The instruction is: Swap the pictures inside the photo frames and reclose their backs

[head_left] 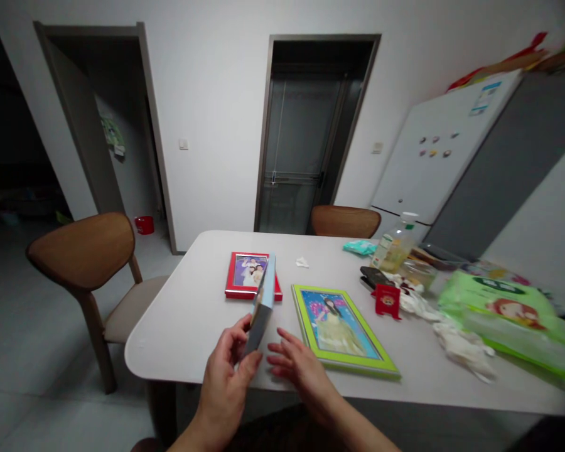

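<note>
My left hand point(226, 370) grips the near end of a light blue picture frame point(263, 298), held up on edge above the table so that its side faces me. To the right of it, my right hand point(299, 364) has its fingers stretched out and holds nothing. Behind the held frame lies a red picture frame point(230, 284) with a photo of people, partly covered by the blue one. A lime green picture frame point(376, 363) lies flat near my right hand, showing a figure in a long pale dress.
On the white table point(183, 314), a crumpled tissue point(302, 262) lies near the middle. At right are a bottle point(395, 245), a teal packet point(360, 247), a red card-like item point(387, 300) and a green tissue pack point(503, 307). Chairs point(82, 251) stand at the left and far side.
</note>
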{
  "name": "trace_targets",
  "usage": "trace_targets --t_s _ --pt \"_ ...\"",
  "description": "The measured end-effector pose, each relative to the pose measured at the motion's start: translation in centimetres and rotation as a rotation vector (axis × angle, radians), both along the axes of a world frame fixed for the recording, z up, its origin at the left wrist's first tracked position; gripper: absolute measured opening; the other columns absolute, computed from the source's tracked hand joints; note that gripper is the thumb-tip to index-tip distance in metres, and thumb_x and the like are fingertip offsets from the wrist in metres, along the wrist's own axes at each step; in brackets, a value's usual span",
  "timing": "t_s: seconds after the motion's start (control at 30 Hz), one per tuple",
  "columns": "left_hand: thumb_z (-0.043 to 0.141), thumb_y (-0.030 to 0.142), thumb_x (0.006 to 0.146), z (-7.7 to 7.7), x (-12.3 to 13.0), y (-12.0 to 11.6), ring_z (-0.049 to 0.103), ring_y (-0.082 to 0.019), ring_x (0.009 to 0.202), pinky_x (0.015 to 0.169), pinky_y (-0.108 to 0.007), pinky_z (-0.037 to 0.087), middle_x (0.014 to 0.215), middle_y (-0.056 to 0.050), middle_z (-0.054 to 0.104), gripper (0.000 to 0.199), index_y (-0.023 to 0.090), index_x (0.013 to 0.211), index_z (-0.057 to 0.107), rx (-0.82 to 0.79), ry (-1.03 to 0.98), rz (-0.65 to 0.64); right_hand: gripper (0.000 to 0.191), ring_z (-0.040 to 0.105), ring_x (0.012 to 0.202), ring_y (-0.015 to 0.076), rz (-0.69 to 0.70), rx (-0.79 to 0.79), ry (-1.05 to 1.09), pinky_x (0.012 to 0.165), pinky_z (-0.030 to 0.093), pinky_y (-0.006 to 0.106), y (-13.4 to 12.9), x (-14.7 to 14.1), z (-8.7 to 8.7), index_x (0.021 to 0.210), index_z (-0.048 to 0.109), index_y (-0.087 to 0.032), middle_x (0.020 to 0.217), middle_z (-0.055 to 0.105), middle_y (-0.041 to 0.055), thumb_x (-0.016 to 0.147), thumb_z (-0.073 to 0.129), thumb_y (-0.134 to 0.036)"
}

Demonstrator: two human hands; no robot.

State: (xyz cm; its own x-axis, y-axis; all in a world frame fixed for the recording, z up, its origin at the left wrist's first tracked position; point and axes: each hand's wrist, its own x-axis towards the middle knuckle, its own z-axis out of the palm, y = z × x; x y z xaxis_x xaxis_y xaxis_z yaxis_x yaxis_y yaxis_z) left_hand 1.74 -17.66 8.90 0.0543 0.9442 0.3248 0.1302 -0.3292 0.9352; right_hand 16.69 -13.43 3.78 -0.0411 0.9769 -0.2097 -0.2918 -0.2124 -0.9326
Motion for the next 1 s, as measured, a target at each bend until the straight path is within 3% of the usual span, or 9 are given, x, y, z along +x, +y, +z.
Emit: trace_targets --t_s 0.07,0.17,0.3,0.4,0.47,0.6,0.8,0.9,1.0 --pt "0.045 0.038 0.077 0.7 1.7 0.4 0.056 -0.02 0.089 0.076 -0.031 0.045 0.096 -0.007 0.06 0.025 0.017 0.09 0.044 -0.056 -0.216 -0.059 0.047 0.06 0.073 0.0173 0.047 0.007 0.165 0.064 0.046 0.032 -0.4 -0.9 0.1 0.11 0.045 -0.019 0.09 0.062 0.008 0.069 0.052 -0.042" --pt "0.057 0.033 0.069 1.0 3.8 1.8 0.057 -0.018 0.088 0.079 -0.03 0.045 0.095 -0.005 0.06 0.036 0.017 0.097 0.041 -0.064 -0.367 -0.127 0.051 0.06 0.075 0.0172 -0.112 0.11 0.176 0.065 0.047 0.03 0.2 0.5 1.0 0.115 0.041 -0.021 0.092 0.063 0.0051 0.069 0.053 -0.036" --pt "0.061 0.018 0.063 -0.5 5.6 4.5 0.053 -0.018 0.098 0.088 -0.032 0.04 0.109 -0.008 0.055 0.049 0.017 0.106 0.036 -0.111 -0.403 -0.137 0.062 0.06 0.058 0.0168 -0.286 0.06 -0.272 0.054 0.046 0.027 2.7 7.6 2.2 0.126 0.032 -0.016 0.075 0.065 0.0027 0.069 0.049 -0.032" --pt "0.054 0.011 0.066 -2.6 7.3 6.0 0.057 -0.018 0.093 0.084 -0.032 0.043 0.104 -0.009 0.059 0.047 0.014 0.109 0.035 -0.248 -0.352 -0.19 0.062 0.058 0.054 0.0161 -0.336 0.054 -0.631 0.052 0.043 0.026 4.5 13.5 2.2 0.125 0.034 -0.008 0.064 0.064 0.0021 0.068 0.046 -0.028" --pt "0.05 0.006 0.066 -3.9 8.5 6.3 0.057 -0.017 0.092 0.082 -0.031 0.044 0.101 -0.009 0.061 0.042 0.014 0.106 0.04 -0.282 -0.267 -0.247 0.059 0.059 0.059 0.0162 -0.341 0.077 -0.846 0.057 0.043 0.025 5.4 16.6 1.8 0.12 0.04 -0.005 0.066 0.064 0.0031 0.066 0.046 -0.027" --pt "0.05 0.007 0.065 -5.3 10.0 6.2 0.054 -0.017 0.096 0.084 -0.031 0.042 0.103 -0.005 0.06 0.036 0.018 0.1 0.051 -0.175 0.075 -0.254 0.054 0.06 0.071 0.0185 -0.249 0.089 -1.121 0.065 0.043 0.026 6.7 20.0 0.2 0.115 0.047 -0.004 0.082 0.066 0.0089 0.066 0.043 -0.026" --pt "0.051 0.017 0.07 -5.3 9.2 7.3 0.051 -0.017 0.102 0.088 -0.029 0.04 0.114 -0.007 0.054 0.046 0.015 0.115 0.042 -0.004 0.529 -0.193 0.047 0.056 0.093 0.0219 -0.248 0.094 -1.314 0.08 0.04 0.029 7.5 20.6 -1.3 0.108 0.055 -0.008 0.103 0.06 0.0115 0.065 0.042 -0.023" --pt "0.052 0.016 0.07 -4.8 7.3 10.3 0.04 -0.018 0.114 0.095 -0.03 0.032 0.124 -0.011 0.044 0.048 0.012 0.116 0.041 0.149 0.815 -0.054 0.044 0.055 0.094 0.0229 -0.302 0.116 -1.362 0.082 0.039 0.031 7.2 19.2 -0.5 0.105 0.057 -0.012 0.104 0.06 0.0112 0.065 0.042 -0.021" --pt "0.051 0.007 0.067 -4.4 4.6 14.2 0.026 -0.025 0.121 0.099 -0.042 0.021 0.13 -0.015 0.034 0.049 0.01 0.115 0.04 0.169 0.9 0.071 0.042 0.053 0.096 0.0228 -0.361 0.286 -1.308 0.083 0.039 0.034 6.5 16.2 1.0 0.105 0.056 -0.013 0.107 0.057 0.0106 0.067 0.042 -0.025"
